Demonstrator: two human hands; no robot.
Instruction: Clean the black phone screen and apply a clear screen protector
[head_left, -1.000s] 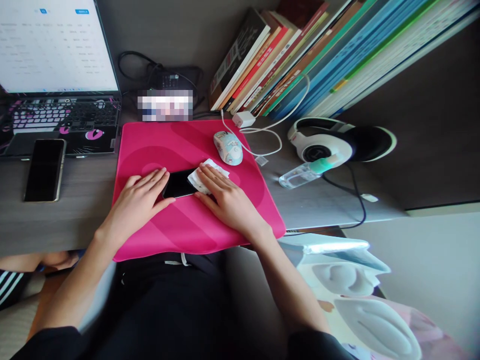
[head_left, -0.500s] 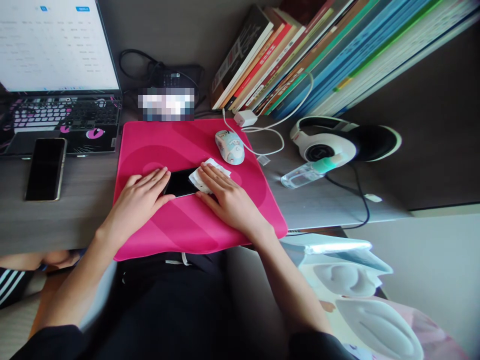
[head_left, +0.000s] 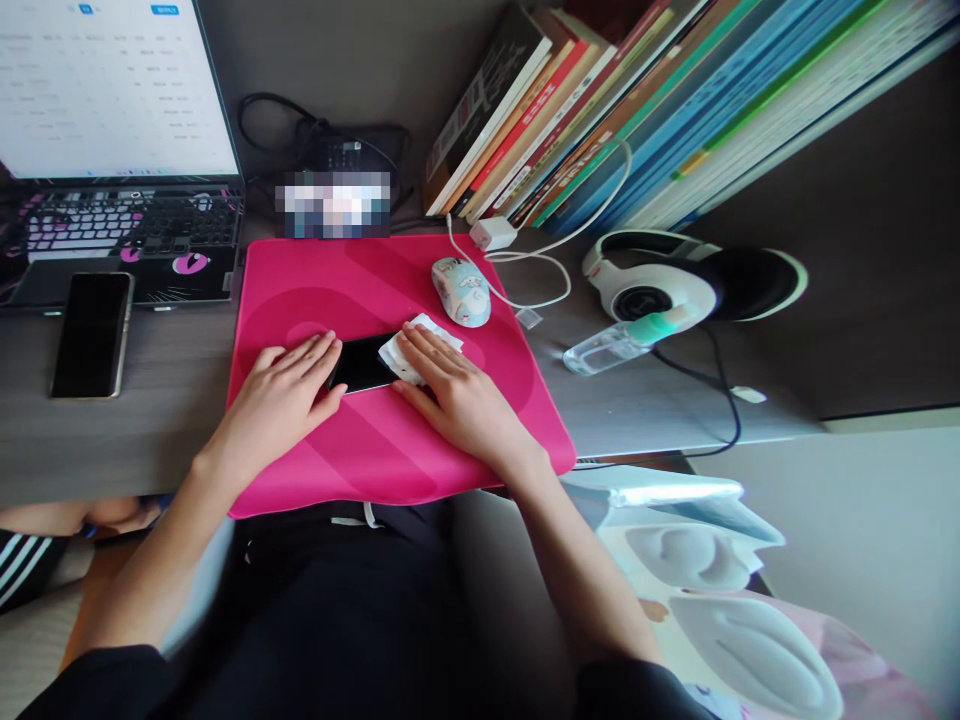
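The left hand (head_left: pixel 281 395) lies flat on the pink mat (head_left: pixel 330 280), its grip fully open, with the fingertips pressing the left end of a dark phone (head_left: pixel 360 365) to steady it rather than closing round it. The right hand (head_left: pixel 457 395) is also spread open, its fingers pinning a crumpled white wipe (head_left: pixel 401 355) onto the phone's right end; no pinch on the wipe shows. The phone lies lengthwise across the middle of the mat, between the 2 hands, with only its centre strip uncovered. Over the last 1 s almost nothing has shifted: both hands keep their places, the wipe covers the same end, and the small drift in the view looks like head movement. By that, the rubbing is confined to 1 spot, and the bare middle of the screen has not been covered. Just beyond the wipe sits a patterned mouse (head_left: pixel 460 290); a spray bottle (head_left: pixel 611 347) lies on the worktop (head_left: pixel 637 410) to the right, and a 2nd phone (head_left: pixel 91 335) rests well apart on the left.
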